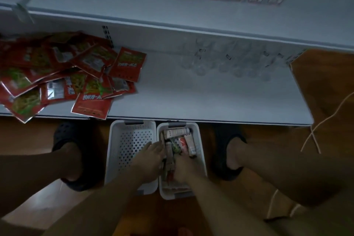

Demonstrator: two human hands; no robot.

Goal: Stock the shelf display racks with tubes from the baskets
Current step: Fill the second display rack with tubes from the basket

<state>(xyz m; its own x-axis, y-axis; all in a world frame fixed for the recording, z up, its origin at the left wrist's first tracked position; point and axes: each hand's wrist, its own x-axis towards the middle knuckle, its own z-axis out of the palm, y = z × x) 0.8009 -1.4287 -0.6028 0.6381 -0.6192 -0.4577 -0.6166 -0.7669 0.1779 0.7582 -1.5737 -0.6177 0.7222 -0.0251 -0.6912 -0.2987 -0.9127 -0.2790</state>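
Both baskets stand on the floor between your feet, tight against the front edge of the lower shelf (pixel 191 97), so each lift from basket to shelf is short. The left basket (pixel 126 149) shows only its perforated bottom. The remaining tubes (pixel 179 141) lie loosely piled in the right basket (pixel 202 161), which is why both hands are working in that one.

Your left hand (pixel 151 161) reaches across the two adjoining rims, fingers extended, tips among the tubes. The dim view does not show whether they have hold of one. Your right hand (pixel 183 167) is knuckles-up over the nearer half of the pile, fingers curled down into it. Whether they have closed round a tube is hidden.

The clear display racks (pixel 229 61) stand at the back right of the lower shelf and appear unfilled. These are probably the destination, so stocking of this shelf has barely started.

The red sachets (pixel 63 74) lie scattered on the left part of the shelf, one overhanging the front edge just beside the left basket. Lift clear of them.
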